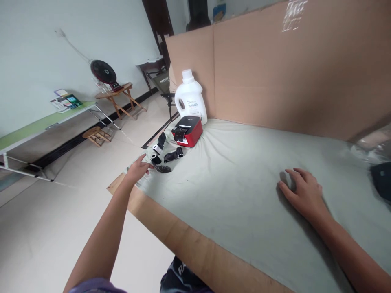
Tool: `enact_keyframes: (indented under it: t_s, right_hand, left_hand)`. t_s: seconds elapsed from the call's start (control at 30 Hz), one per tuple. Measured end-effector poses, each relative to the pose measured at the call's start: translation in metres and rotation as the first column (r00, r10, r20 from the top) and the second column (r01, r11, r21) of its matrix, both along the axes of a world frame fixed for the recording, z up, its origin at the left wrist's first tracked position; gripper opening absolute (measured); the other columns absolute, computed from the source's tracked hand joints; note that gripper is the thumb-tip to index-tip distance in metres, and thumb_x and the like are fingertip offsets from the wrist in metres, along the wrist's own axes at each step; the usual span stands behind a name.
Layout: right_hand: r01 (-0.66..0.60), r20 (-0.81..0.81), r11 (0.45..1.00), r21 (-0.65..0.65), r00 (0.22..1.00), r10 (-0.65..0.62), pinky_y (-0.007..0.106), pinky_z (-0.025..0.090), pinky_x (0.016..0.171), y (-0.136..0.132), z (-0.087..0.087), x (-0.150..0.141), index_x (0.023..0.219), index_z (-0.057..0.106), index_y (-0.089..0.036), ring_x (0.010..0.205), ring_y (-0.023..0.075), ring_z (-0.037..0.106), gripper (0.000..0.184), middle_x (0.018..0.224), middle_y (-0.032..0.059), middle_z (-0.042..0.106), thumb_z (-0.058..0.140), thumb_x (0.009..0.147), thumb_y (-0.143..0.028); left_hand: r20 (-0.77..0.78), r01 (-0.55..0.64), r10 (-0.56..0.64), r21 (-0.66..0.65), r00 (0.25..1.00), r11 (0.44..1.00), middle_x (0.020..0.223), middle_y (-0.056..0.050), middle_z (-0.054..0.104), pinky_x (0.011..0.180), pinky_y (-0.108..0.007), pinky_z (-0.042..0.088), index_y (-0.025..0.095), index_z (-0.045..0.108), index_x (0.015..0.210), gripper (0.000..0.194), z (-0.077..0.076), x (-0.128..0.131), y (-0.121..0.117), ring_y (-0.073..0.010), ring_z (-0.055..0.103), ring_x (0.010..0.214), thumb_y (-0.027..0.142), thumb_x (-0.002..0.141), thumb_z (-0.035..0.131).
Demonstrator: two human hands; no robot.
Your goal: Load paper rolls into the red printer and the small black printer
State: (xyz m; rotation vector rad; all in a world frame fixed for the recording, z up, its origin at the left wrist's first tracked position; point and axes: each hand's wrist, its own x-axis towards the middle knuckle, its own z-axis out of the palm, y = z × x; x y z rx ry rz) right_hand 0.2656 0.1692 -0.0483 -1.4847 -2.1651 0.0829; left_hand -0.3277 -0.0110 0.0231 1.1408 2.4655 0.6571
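Note:
My left hand (138, 169) reaches over the left edge of the cloth-covered table, fingers apart. Its fingertips are right beside a small roll of black labels (156, 159) and a loose black strip (163, 168); I cannot tell whether they touch. Another black label roll (173, 155) lies just to the right, and a white-cored roll (157, 149) sits behind. Farther back stands a red and black label printer (187, 131), with a black strip hanging from its front. My right hand (305, 191) rests on the pale cloth (232, 183) with fingers spread, holding nothing.
Behind the printer stands a white detergent jug (191, 97). A tall cardboard panel (275, 77) borders the table's back. At the right edge are clear plastic wrapping (374, 142) and a dark object (381, 179). Bare wood (183, 232) forms the near table edge.

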Motion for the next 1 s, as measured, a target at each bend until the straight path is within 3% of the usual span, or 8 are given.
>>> enact_keyframes:
  t_s: [0.13,0.2,0.3,0.4,0.5,0.73,1.0]
  right_hand:
    - [0.004,0.001,1.0,0.012,1.0,-0.004,0.067,0.044,0.097,0.001,-0.001,0.0,0.129,0.063,-0.024,0.125,0.0451,0.054,0.052,0.135,0.0209,0.057,0.047,0.088,-0.053]
    - [0.01,0.013,1.0,0.01,1.0,-0.01,0.066,0.044,0.097,0.0,0.0,-0.001,0.128,0.063,-0.024,0.125,0.0447,0.054,0.052,0.135,0.0204,0.058,0.047,0.088,-0.052]
    - [0.019,0.032,1.0,-0.014,0.999,-0.019,0.064,0.045,0.097,-0.001,0.003,-0.002,0.127,0.064,-0.022,0.125,0.0453,0.054,0.051,0.135,0.0226,0.058,0.047,0.089,-0.051]
    - [0.023,0.032,0.999,-0.027,0.999,-0.022,0.064,0.044,0.097,-0.002,0.005,-0.003,0.126,0.065,-0.019,0.125,0.0461,0.054,0.053,0.135,0.0237,0.058,0.047,0.089,-0.052]
    - [0.021,0.024,1.0,-0.022,0.999,-0.02,0.066,0.044,0.097,-0.002,0.005,-0.003,0.126,0.065,-0.021,0.125,0.046,0.054,0.053,0.136,0.0225,0.058,0.046,0.088,-0.053]
    - [0.017,0.031,1.0,-0.008,0.999,-0.016,0.065,0.045,0.097,-0.001,0.003,-0.002,0.127,0.064,-0.022,0.123,0.0447,0.054,0.053,0.135,0.0212,0.058,0.045,0.089,-0.054]
    - [0.022,0.044,0.999,-0.036,0.999,-0.02,0.068,0.046,0.095,-0.002,0.008,-0.004,0.127,0.065,-0.015,0.124,0.0473,0.053,0.059,0.137,0.0237,0.057,0.045,0.088,-0.053]
  left_hand:
    - [-0.054,0.062,-0.062,0.009,0.997,0.998,0.087,-0.004,0.075,0.076,-0.03,0.051,0.016,0.063,0.133,0.067,-0.016,-0.016,0.007,-0.0226,0.067,0.081,0.039,0.071,0.055]
    - [-0.086,0.098,-0.095,0.024,0.992,0.995,0.093,-0.005,0.073,0.078,-0.03,0.05,0.019,0.07,0.117,0.055,-0.021,-0.018,0.012,-0.0227,0.064,0.084,0.044,0.068,0.06]
    - [-0.07,0.086,-0.078,0.114,0.995,0.99,0.099,-0.006,0.07,0.079,-0.03,0.049,0.018,0.071,0.11,0.056,-0.027,-0.015,0.019,-0.0226,0.061,0.088,0.054,0.067,0.067]
    - [-0.004,0.031,-0.031,0.169,1.0,0.985,0.09,-0.005,0.066,0.072,-0.028,0.048,0.016,0.07,0.111,0.062,-0.031,-0.01,0.023,-0.0214,0.059,0.082,0.062,0.069,0.068]
    - [-0.045,0.029,-0.019,0.217,0.999,0.976,0.085,-0.003,0.065,0.072,-0.027,0.047,0.016,0.07,0.1,0.053,-0.035,-0.008,0.022,-0.02,0.059,0.08,0.06,0.072,0.067]
    - [-0.022,-0.258,0.291,0.406,0.956,0.877,0.087,-0.005,0.071,0.069,-0.026,0.049,0.015,0.067,0.097,0.047,-0.046,-0.008,0.02,-0.021,0.064,0.08,0.053,0.071,0.059]
    - [-0.182,-0.085,0.132,0.245,0.974,0.966,0.079,-0.003,0.067,0.069,-0.027,0.045,0.019,0.07,0.094,0.038,-0.037,0.007,0.026,-0.0208,0.061,0.074,0.05,0.072,0.064]
